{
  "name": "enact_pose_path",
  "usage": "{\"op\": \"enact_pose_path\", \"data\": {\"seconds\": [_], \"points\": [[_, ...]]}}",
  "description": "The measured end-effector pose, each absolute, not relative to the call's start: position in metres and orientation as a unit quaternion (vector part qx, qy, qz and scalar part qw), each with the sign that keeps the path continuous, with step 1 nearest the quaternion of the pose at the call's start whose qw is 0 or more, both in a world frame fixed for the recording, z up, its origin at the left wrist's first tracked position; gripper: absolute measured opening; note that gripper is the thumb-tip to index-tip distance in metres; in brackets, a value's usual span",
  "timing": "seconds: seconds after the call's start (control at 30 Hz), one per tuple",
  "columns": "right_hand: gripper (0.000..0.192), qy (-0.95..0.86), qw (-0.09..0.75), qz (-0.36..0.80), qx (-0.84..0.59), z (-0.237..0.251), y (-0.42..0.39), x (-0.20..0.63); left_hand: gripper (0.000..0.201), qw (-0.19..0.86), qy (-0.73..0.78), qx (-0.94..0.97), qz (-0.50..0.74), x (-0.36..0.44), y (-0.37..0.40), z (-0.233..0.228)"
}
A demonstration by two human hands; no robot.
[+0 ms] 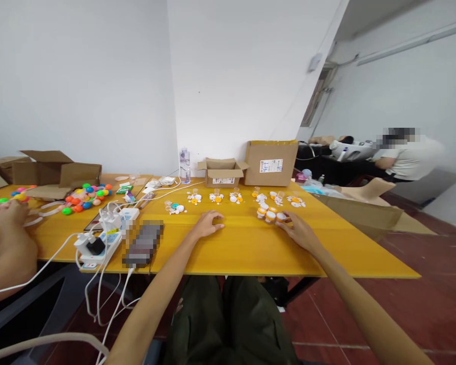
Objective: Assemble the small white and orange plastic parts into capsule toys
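Observation:
My right hand (pixel 299 231) is at the right end of a tight cluster of small clear containers with white and orange lids (pixel 270 215). Its thumb and fingers are curled round the nearest container (pixel 280 217) on that end. Left of the cluster, my left hand (pixel 209 224) hovers at or just over the yellow table (pixel 235 248), fingers bent and apart, nothing in it. Beyond both hands lies a row of small piles of loose white, orange and teal plastic parts (pixel 234 198), with clear cups among them.
An open carton (pixel 223 174), a closed carton (pixel 271 165) and a water bottle (pixel 184 165) stand at the back. Left are a power strip (pixel 117 238) with cables, a phone (pixel 143 243), colourful balls (pixel 87 197) and another person's arm (pixel 13 238). Someone sits far right (pixel 414 157).

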State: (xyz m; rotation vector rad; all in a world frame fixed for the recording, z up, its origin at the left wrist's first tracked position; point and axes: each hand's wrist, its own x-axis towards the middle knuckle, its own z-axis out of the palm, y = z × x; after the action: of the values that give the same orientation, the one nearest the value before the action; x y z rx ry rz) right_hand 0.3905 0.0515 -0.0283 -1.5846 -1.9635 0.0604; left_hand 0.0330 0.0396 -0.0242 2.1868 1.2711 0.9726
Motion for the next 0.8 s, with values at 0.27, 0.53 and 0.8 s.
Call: {"op": "enact_pose_path", "data": {"seconds": [0.27,0.53,0.8], "points": [[0.027,-0.728,0.339,0.041,-0.594,-0.021,0.048,0.38,0.021,0.216,0.417,0.817,0.335,0.038,0.033,-0.02],[0.046,-0.667,0.427,0.363,-0.492,-0.027,0.009,0.313,0.028,0.307,0.383,0.797,0.352,0.052,0.027,-0.021],[0.05,-0.637,0.456,0.471,-0.405,-0.023,0.011,0.243,0.026,0.42,0.377,0.734,0.377,0.056,0.027,-0.021]]}}
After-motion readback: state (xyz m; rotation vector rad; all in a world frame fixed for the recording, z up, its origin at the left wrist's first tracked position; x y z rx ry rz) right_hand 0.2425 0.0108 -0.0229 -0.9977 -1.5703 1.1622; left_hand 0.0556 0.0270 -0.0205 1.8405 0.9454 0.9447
